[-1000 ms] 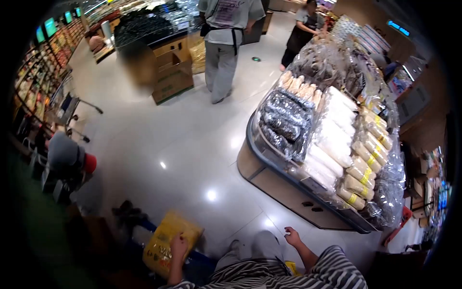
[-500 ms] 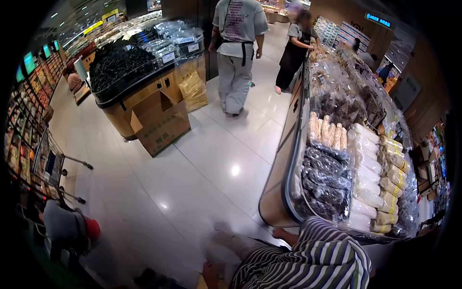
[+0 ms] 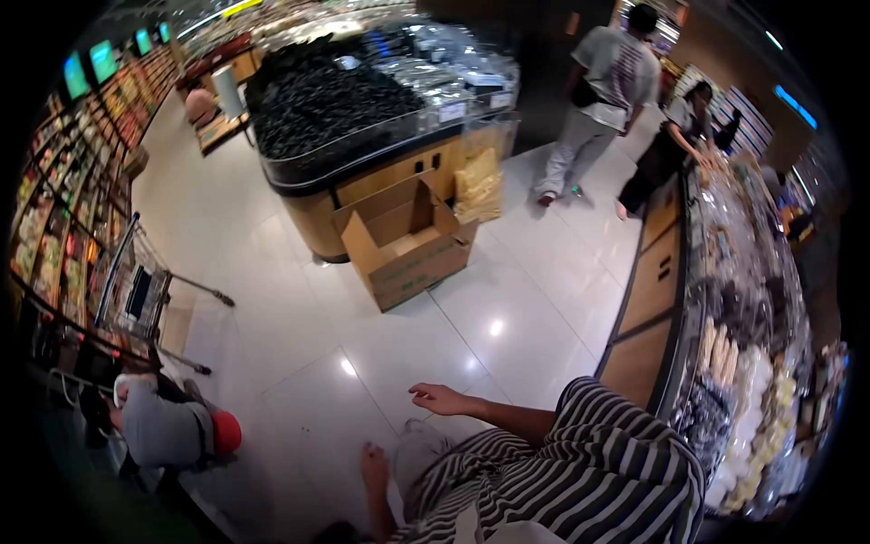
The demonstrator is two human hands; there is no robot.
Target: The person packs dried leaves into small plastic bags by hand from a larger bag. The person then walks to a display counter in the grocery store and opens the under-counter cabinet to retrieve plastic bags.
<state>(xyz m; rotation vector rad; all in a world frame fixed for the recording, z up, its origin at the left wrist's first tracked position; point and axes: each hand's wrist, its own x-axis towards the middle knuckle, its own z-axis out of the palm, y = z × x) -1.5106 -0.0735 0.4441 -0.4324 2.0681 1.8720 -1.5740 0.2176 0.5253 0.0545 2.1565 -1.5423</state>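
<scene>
My right hand (image 3: pixel 437 399) is held out over the tiled floor with its fingers loosely extended and nothing in it. Lower down, my left hand (image 3: pixel 373 467) is near my body, slightly blurred; its fingers look loosely apart, and I see nothing held. Neither hand touches anything. Ahead of them, an open cardboard box (image 3: pixel 421 272) stands on the floor. It leans close to a display stand (image 3: pixel 313 218) heaped with dark dried goods (image 3: pixel 335 100).
A counter (image 3: pixel 645 363) with bagged goods (image 3: pixel 748 417) runs along my right. A shopping cart (image 3: pixel 136 290) and a crouching person in grey (image 3: pixel 168 422) are at left. A walking person (image 3: pixel 603 100) and a dark-clothed person (image 3: pixel 675 136) are ahead. A yellowish bag (image 3: pixel 478 186) sits beside the box.
My view has turned left, so the box and stand appear further right. My right hand has come out forward from beside the counter. The walking person has moved on.
</scene>
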